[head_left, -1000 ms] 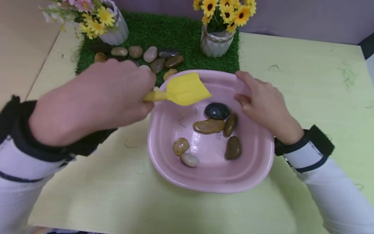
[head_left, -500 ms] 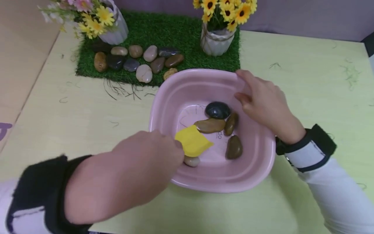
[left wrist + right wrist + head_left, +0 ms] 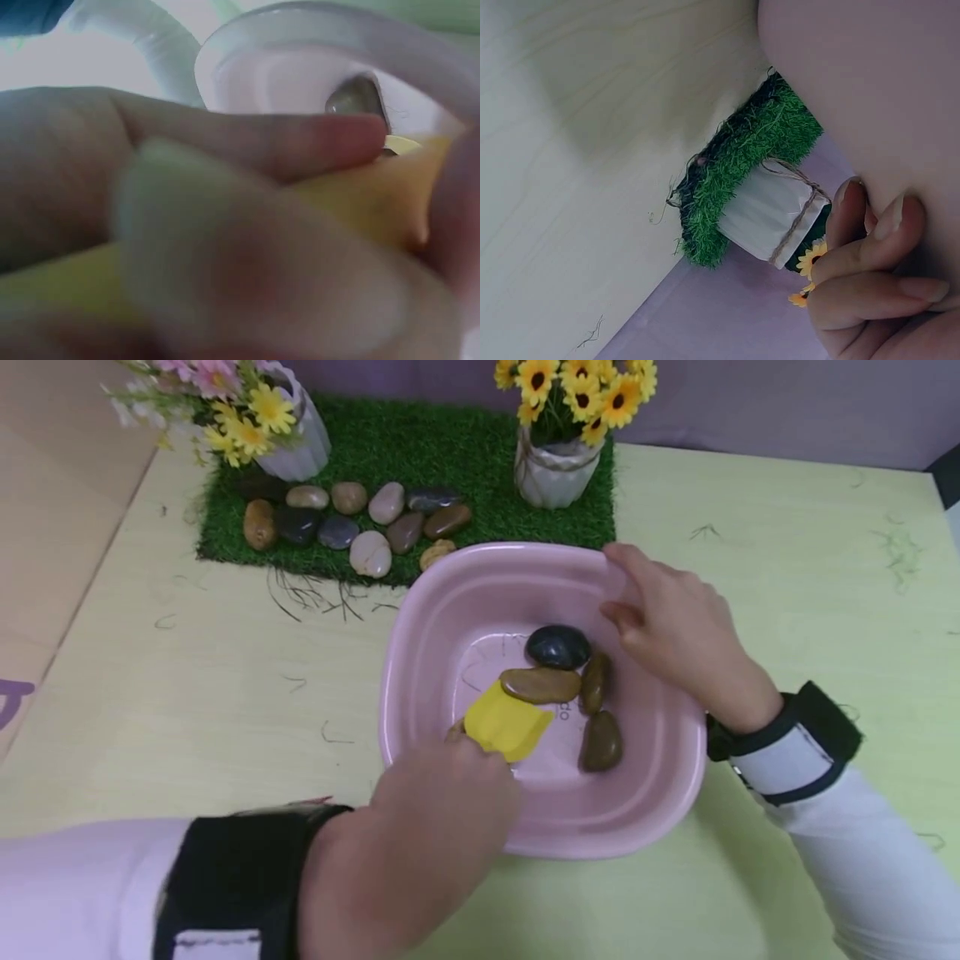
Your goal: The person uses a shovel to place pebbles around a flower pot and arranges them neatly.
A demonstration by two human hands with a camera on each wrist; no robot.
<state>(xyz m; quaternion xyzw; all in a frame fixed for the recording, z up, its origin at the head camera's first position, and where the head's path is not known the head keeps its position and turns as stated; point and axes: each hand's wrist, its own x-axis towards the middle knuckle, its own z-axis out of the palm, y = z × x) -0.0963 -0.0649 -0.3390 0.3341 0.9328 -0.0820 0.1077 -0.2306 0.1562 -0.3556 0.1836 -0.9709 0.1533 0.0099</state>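
Note:
A pink basin point(image 3: 652, 793) sits on the pale table with several smooth stones in it, among them a black stone point(image 3: 557, 646) and a long brown stone point(image 3: 540, 685). My left hand point(image 3: 438, 814) grips a yellow toy scoop point(image 3: 507, 726) whose blade lies low inside the basin at its near left. In the left wrist view my fingers point(image 3: 247, 142) wrap the yellow scoop handle point(image 3: 352, 202), blurred. My right hand point(image 3: 675, 622) holds the basin's far right rim, fingers point(image 3: 870, 247) curled over the pink basin wall point(image 3: 855, 90).
A green grass mat point(image 3: 420, 443) lies behind the basin with several stones point(image 3: 352, 522) in a row on it. Two white vases with flowers, one at left point(image 3: 296, 439) and one at right point(image 3: 551, 472), stand on the mat. A grey wall runs behind.
My left hand swung the scoop from above the basin's far rim down to the near left of the basin floor, covering the two pale stones there. My right hand stayed on the rim.

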